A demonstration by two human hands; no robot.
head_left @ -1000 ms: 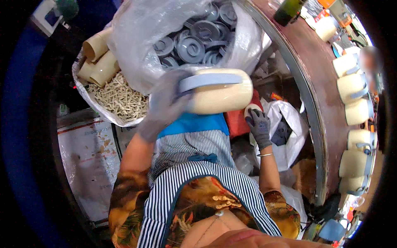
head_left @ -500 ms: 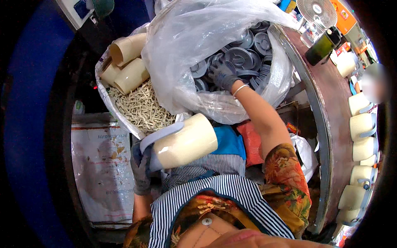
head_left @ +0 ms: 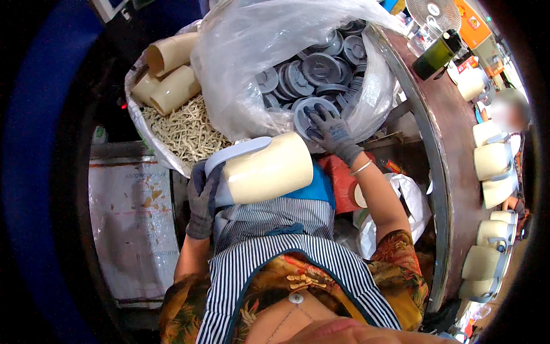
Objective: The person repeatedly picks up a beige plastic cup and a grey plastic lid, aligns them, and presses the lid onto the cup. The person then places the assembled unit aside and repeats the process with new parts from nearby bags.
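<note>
My left hand (head_left: 201, 203), in a grey glove, is closed around the grey end of a cream jug (head_left: 272, 172). The jug lies sideways over my lap, its grey-blue handle uppermost and its cream end pointing right. At the near edge of a clear plastic bag (head_left: 240, 74), my gloved right hand (head_left: 335, 135) grips a round grey lid (head_left: 303, 118) by its right side. Behind that hand, many more grey lids (head_left: 321, 69) fill the bag, some stacked and some lying loose.
Left of the bag, a white sack (head_left: 137, 117) holds short cream strips and cream cylinders (head_left: 177, 89). Along my right runs a brown table (head_left: 452, 189) with several cream jugs (head_left: 487, 264), a green bottle (head_left: 436, 57) and a fan (head_left: 433, 14). Another person's hand shows beyond its far side.
My right hand has drawn back toward me out of the lid pile, now with a lid in it. My left hand has raised the jug slightly away from my body.
</note>
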